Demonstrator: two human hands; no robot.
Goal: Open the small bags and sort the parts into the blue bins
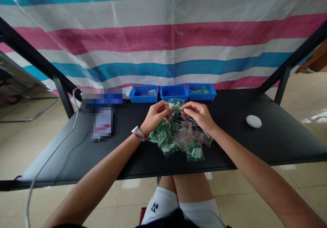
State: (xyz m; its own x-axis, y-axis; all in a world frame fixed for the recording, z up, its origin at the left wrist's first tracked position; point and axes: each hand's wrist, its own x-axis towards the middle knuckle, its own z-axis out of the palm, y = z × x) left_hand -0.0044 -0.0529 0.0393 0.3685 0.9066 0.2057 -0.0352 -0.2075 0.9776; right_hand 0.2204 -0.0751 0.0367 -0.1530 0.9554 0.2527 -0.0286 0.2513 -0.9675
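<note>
Between my two hands is a small green-tinted plastic bag [176, 104] with white, rod-like pieces inside. My left hand [158, 114] pinches its left side, and my right hand [198, 114] pinches the right side. Below them on the black table lies a pile of similar green bags [165, 137], next to clear, brownish-looking bags [187, 134] with thin pieces in them. One more green bag [195, 152] with white pieces lies at the pile's near edge. What the small pieces are cannot be made out.
Three blue bins stand in a row behind my hands: the left bin [143, 99] holds clear plastic, the middle bin [174, 97] is beside it, and the right bin [203, 97] holds green bags. A white oval object [253, 121] lies right; a white cable [63, 136] crosses left.
</note>
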